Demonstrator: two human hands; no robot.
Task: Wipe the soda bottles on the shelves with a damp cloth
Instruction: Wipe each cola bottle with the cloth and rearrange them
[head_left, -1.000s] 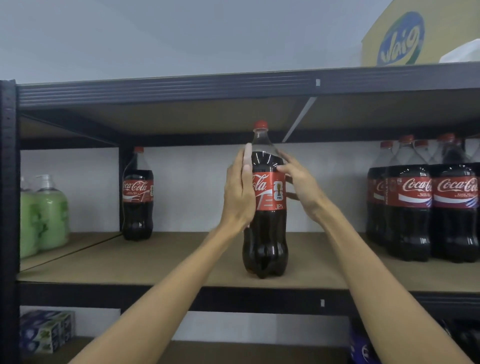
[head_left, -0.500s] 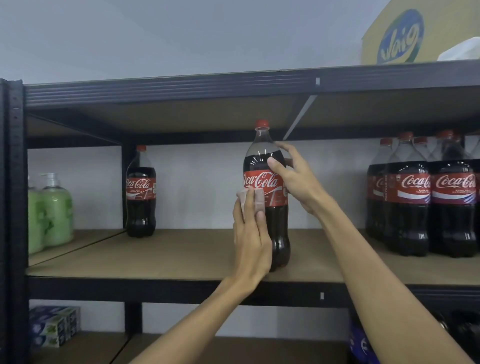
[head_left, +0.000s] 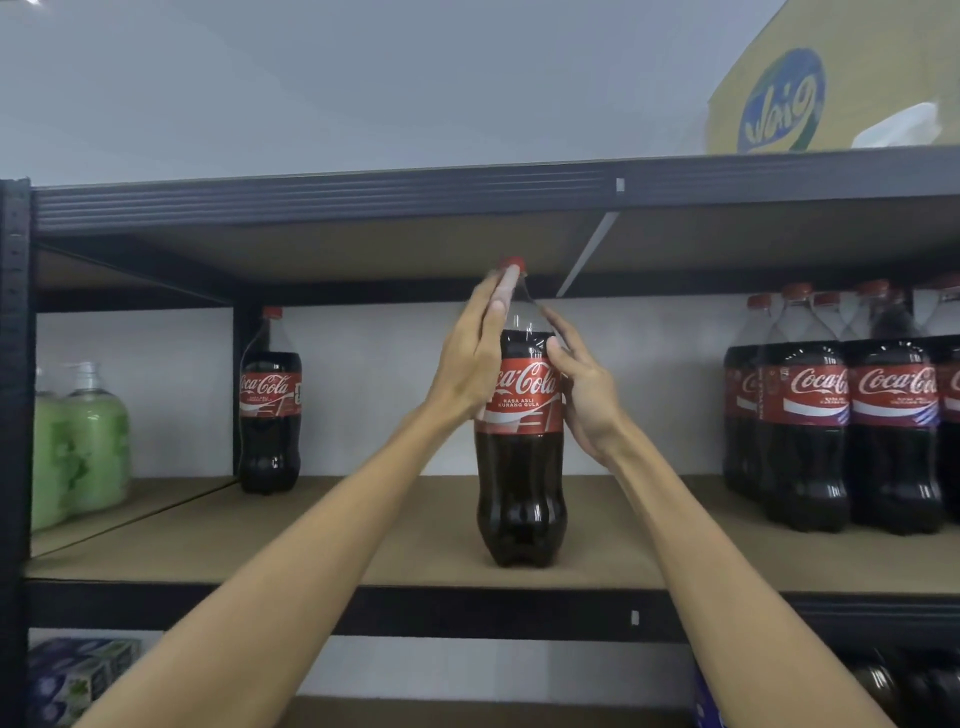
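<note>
Brown board shelf (head_left: 363, 545) on dark metal rails, white wall behind. Standing straight up near its front edge, in the middle: one big soda bottle (head_left: 521, 499), full and dark, with a red label and a red cap (head_left: 511, 261). Flat against the neck, left hand (head_left: 470, 364), fingers straight, tips up by the cap; maybe a cloth under it, too hidden to tell. Wrapped round the shoulder, right hand (head_left: 582, 395), holding on. Probably heavy, smooth, slippery once wet, a bit squishy. Best held around the straight label part. On the right, other bottles (head_left: 805, 415) packed close together.

Both arms reach up, left hand (head_left: 470, 364) flat with straight fingers, right hand (head_left: 584, 400) curled round the soda bottle (head_left: 519, 493)
</note>
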